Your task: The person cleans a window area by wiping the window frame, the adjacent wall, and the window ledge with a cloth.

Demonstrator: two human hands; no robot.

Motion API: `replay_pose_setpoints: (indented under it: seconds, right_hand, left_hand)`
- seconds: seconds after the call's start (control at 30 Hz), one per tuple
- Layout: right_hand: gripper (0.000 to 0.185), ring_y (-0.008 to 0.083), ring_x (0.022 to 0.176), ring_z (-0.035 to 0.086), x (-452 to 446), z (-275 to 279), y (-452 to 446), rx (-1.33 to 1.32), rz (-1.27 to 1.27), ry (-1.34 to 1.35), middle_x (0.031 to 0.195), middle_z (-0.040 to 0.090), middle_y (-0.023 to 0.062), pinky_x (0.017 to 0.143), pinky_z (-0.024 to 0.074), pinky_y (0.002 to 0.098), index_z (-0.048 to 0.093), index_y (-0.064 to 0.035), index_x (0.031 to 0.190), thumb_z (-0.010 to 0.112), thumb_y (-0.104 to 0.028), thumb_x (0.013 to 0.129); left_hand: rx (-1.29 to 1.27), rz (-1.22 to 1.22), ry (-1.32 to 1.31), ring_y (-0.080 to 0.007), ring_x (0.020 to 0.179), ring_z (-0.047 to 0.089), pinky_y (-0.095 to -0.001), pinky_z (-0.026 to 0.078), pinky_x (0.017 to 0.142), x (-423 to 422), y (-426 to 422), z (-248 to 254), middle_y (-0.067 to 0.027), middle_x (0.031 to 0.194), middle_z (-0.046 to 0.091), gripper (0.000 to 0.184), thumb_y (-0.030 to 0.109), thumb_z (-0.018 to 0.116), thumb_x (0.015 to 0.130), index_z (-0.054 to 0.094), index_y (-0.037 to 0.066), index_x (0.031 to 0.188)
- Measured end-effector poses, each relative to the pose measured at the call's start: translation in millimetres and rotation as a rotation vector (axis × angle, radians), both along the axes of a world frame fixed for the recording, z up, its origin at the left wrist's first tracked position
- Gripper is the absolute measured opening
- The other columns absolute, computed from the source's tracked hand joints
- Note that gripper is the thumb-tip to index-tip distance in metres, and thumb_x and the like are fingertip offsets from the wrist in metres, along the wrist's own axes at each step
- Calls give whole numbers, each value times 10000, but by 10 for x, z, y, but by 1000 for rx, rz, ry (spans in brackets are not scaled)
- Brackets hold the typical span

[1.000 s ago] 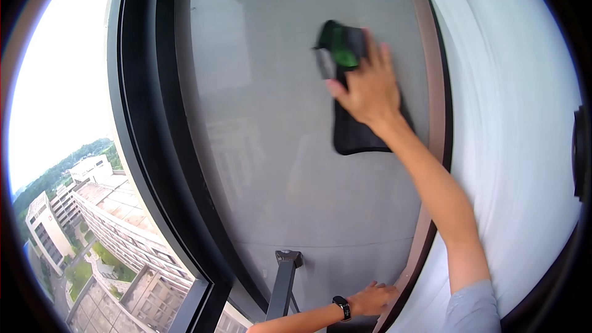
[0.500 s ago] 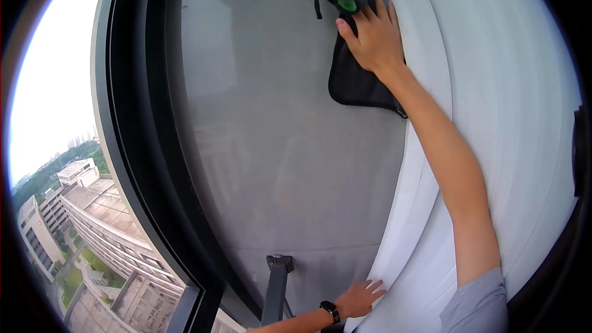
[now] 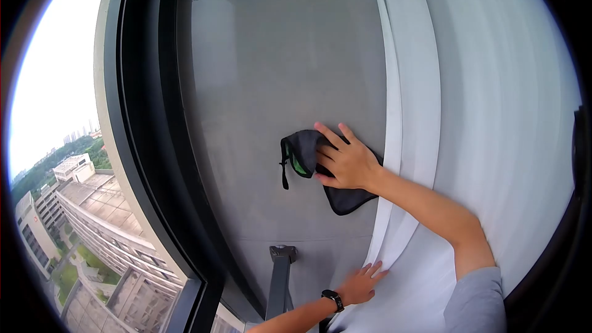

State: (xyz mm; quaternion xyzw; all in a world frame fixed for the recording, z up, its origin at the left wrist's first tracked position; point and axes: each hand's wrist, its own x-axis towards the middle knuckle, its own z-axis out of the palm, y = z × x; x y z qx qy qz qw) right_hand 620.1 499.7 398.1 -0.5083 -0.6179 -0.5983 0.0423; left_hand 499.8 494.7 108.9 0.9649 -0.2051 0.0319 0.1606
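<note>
Head view, right fingers (image 3: 331, 137) on black cloth (image 3: 350, 201)

Has the right hand (image 3: 351, 165) on the cloth (image 3: 346, 200), just off centre toward four o'clock, with the panel (image 3: 296, 74) behind. Runs back before the curtain (image 3: 487, 105), along the forearm (image 3: 425, 203), to the sleeve (image 3: 478, 305) between four and five o'clock. Has that curtain from one round to five, in front of the panel's border. Places the left hand (image 3: 359, 285) at five, over the curtain's edge, with the watch (image 3: 333, 300) beside it, nearer six. Shows the bar (image 3: 279, 287) at six, left of the watch, topped by the bracket (image 3: 283, 253) before the panel. Puts the window frame (image 3: 154, 135) from eleven through nine to seven, with buildings (image 3: 105, 216) beyond at eight.
</note>
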Motion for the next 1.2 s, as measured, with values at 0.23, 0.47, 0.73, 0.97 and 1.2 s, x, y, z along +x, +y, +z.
replay_pose_setpoints:
  seconds: [0.23, 0.47, 0.73, 0.97, 1.2]
  right_hand:
    - [478, 354, 1429, 361, 25, 1656, 230, 444, -95, -42, 1307, 621, 97, 1145, 292, 583, 642, -63, 1230, 558, -424, 928]
    - [518, 350, 1439, 354, -53, 1933, 449, 646, -127, -65, 1331, 614, 65, 1145, 310, 573, 616, -98, 1297, 531, -471, 949]
    - [447, 297, 1475, 312, -383, 164, 495, 208, -10, 136, 1234, 650, 37, 1153, 288, 536, 677, -104, 1176, 603, -436, 885]
    - [311, 252, 1453, 365, -298, -686, 446, 15, 112, 120, 1149, 679, -16, 1121, 323, 533, 703, -142, 1049, 630, -375, 854]
    - [387, 358, 1415, 378, 102, 1409, 95, 530, -76, 20, 1280, 632, 87, 1130, 294, 605, 645, -70, 1188, 563, -333, 916]
  left_hand:
    - [-88, -59, 35, -512, 1433, 289, -497, 304, 1186, 9, -59, -50, -229, 1632, 135, 763, 70, 633, 870, 258, 155, 1529]
    - [-72, -66, -8, -510, 1446, 262, -492, 283, 1200, 50, -51, -110, -270, 1621, 122, 755, 68, 629, 861, 264, 142, 1517]
    - [-480, 115, -67, -396, 1146, 514, -458, 454, 959, 96, -85, 18, -225, 1289, 420, 485, 67, 650, 842, 416, 58, 1267]
    - [-996, 455, -28, -229, 881, 497, -368, 447, 773, 190, -78, 5, -128, 1041, 478, 366, 89, 669, 825, 407, 41, 1076]
    - [-1429, 409, 412, -153, 965, 541, -304, 458, 834, 131, -330, -31, -80, 1062, 578, 403, 68, 646, 879, 393, 63, 1193]
